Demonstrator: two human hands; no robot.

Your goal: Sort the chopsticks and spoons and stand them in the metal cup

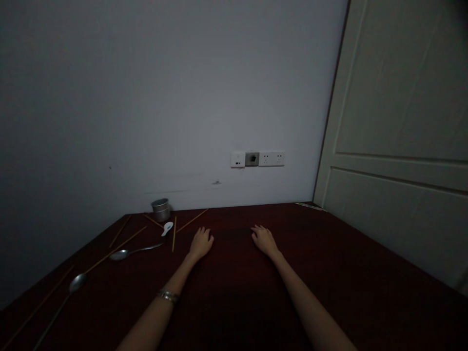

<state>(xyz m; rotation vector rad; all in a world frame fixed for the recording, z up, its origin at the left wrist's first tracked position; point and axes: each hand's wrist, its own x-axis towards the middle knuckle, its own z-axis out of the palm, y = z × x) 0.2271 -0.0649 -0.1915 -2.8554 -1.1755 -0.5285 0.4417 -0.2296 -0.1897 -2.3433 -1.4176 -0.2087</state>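
Note:
My left hand [201, 243] rests palm down on the dark red table [234, 273], fingers apart and holding nothing. A bracelet [168, 295] circles that forearm. Across from it, my right hand [263, 240] also lies on the tabletop, open and touching nothing else. Nearest to my left hand, on its left, are a chopstick [174, 235] and a small white spoon [167, 227]. One long-handled metal spoon [120, 255] lies further left, and another metal spoon [77, 282] is closer to the front.
Silver metal cups [161, 210], seemingly stacked, stand by the wall at the back left. Several chopsticks [120, 231] are scattered around them. Sockets and a switch [252, 159] sit on the wall. A thin strip [310, 206] lies at the back right, beside a pale panelled door [398, 122].

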